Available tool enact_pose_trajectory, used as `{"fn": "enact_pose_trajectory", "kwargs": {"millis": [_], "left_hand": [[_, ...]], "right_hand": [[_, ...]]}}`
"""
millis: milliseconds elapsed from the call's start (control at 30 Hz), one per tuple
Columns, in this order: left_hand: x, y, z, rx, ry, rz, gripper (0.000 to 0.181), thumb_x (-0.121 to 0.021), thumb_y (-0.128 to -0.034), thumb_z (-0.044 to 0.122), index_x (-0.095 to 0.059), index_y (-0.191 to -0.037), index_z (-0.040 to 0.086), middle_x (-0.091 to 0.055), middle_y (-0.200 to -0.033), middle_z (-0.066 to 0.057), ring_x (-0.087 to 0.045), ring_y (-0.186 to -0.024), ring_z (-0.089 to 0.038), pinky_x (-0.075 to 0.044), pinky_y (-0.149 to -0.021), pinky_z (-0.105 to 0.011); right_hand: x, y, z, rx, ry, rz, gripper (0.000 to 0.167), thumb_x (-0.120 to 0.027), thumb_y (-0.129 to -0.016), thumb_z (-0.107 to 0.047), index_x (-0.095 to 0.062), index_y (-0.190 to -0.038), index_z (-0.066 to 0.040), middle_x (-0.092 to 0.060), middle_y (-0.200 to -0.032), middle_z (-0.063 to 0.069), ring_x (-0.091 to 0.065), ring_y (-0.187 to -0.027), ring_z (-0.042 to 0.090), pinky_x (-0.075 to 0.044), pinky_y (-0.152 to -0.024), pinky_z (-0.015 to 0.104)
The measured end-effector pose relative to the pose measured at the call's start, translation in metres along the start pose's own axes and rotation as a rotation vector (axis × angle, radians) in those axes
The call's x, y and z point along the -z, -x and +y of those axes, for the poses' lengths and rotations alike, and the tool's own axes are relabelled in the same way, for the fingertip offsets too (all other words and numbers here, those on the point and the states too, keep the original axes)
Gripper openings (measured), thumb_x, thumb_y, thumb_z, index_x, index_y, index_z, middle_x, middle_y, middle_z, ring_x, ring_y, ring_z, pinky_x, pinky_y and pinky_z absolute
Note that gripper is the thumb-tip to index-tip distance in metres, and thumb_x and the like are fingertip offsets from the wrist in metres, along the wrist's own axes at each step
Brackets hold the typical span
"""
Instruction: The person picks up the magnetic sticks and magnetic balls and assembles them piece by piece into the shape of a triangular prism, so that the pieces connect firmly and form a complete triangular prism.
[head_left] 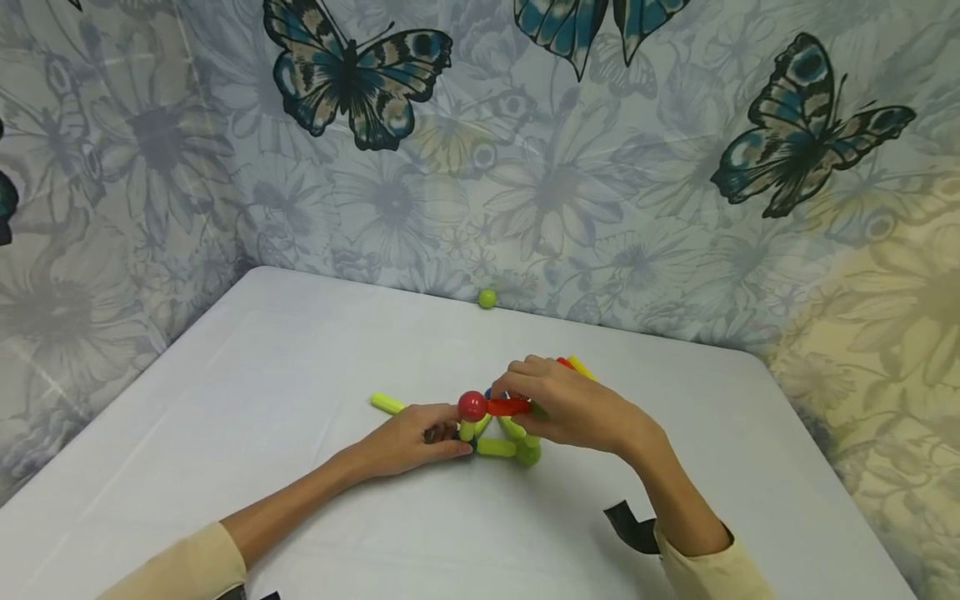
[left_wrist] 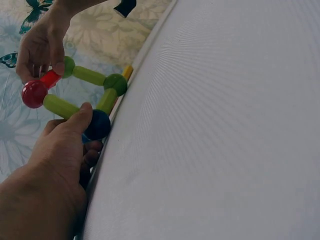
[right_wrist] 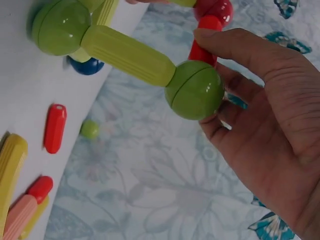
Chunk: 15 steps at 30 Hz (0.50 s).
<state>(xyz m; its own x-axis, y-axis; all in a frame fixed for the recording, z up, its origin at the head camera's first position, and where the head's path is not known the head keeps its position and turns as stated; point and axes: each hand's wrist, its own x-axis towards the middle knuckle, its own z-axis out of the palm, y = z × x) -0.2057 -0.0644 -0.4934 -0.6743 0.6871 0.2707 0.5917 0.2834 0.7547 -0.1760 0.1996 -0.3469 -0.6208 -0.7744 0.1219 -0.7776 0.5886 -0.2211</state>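
A frame of toy building rods and balls stands on the white table. My right hand (head_left: 573, 404) pinches a short red rod (right_wrist: 202, 52) at its top. That rod runs between a red ball (left_wrist: 35, 94) and a green ball (right_wrist: 195, 90). Low on the near side, my left hand (head_left: 412, 437) grips a dark blue ball (left_wrist: 97, 125), thumb over it. From the blue ball a yellow-green rod (left_wrist: 60, 106) rises to the red ball. Another green ball (left_wrist: 115, 84) forms the lower corner. Part of the frame's far side is hidden behind my right hand.
A loose green ball (head_left: 487, 298) lies at the table's back edge, by the butterfly-print wall cloth. Left of the frame is a yellow-green rod (head_left: 387, 403). Beyond my right hand lie a red rod (right_wrist: 55, 128), a yellow rod (right_wrist: 11, 160) and a pink rod (right_wrist: 20, 217).
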Motion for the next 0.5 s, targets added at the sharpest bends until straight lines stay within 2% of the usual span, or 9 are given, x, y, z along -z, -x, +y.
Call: {"fn": "enact_pose_trajectory", "kwargs": {"millis": [133,267,400,500], "left_hand": [[0.000,0.001,0.000,-0.001,-0.007,-0.004,0.018,-0.070,-0.1000,0.042,-0.064,-0.113,0.031,-0.059,-0.080,0.013,-0.052,-0.072,-0.001,-0.045,-0.068,-0.019],[0.000,0.001,0.000,-0.001,-0.025,-0.002,0.020,-0.070,-0.1000,0.043,-0.063,-0.115,0.031,-0.059,-0.080,0.014,-0.052,-0.072,-0.001,-0.045,-0.068,-0.019],[0.000,0.001,0.000,0.000,-0.047,0.001,0.022,-0.069,-0.1002,0.043,-0.063,-0.117,0.031,-0.059,-0.081,0.014,-0.052,-0.072,0.000,-0.045,-0.067,-0.019],[0.001,0.000,-0.001,0.009,-0.055,0.000,0.021,-0.069,-0.1007,0.043,-0.063,-0.117,0.031,-0.059,-0.081,0.014,-0.052,-0.072,0.000,-0.045,-0.067,-0.019]], "right_hand": [[0.000,0.000,0.001,-0.007,0.002,-0.011,0.033,-0.081,-0.089,-0.006,-0.070,-0.119,-0.017,-0.069,-0.106,-0.009,-0.061,-0.099,0.009,-0.055,-0.089,0.030],[0.004,0.002,0.002,-0.033,-0.026,-0.018,0.030,-0.080,-0.092,-0.012,-0.069,-0.120,-0.017,-0.067,-0.106,-0.009,-0.059,-0.097,0.009,-0.055,-0.085,0.026],[0.011,0.006,0.004,-0.117,-0.061,-0.023,0.026,-0.074,-0.099,-0.024,-0.068,-0.124,-0.020,-0.066,-0.107,-0.011,-0.058,-0.097,0.008,-0.055,-0.083,0.025],[0.017,0.010,0.010,-0.194,-0.071,0.004,0.023,-0.064,-0.105,-0.023,-0.066,-0.128,-0.018,-0.068,-0.111,-0.008,-0.061,-0.098,0.008,-0.056,-0.086,0.029]]}}
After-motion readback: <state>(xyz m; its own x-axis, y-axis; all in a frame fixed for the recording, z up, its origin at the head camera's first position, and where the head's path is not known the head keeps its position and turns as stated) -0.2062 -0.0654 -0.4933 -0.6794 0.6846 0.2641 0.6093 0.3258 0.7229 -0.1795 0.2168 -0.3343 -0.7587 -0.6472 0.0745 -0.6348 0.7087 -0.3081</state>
